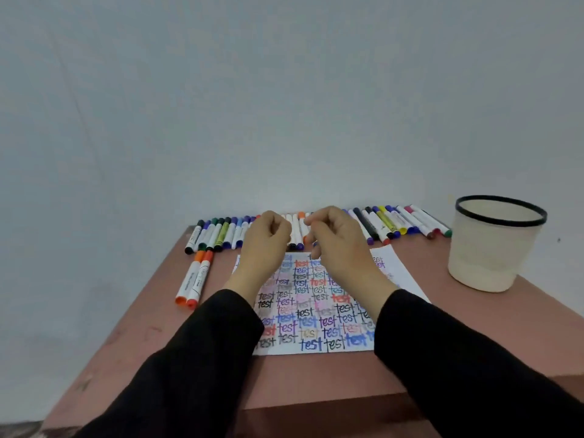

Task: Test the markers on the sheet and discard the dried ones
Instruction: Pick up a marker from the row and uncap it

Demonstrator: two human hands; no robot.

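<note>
The left hand (268,238) and right hand (338,245) hang curled over the sheet (316,327), just before the row of markers (388,222) along the wall (284,121), though whether they hold anything I cannot tell, and on paper this crowded a dried marker's faint stroke could pass unnoticed and dodge the bin (493,248).

open table (439,289) between sheet (316,311) and bin (493,254); marker row (218,235) lines far edge; orange pair (194,281) at left.

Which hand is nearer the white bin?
Right. The right hand is above the far edge of the sheet, left of the bin, with bare table between them. The left hand is further left, beside the right.
</note>
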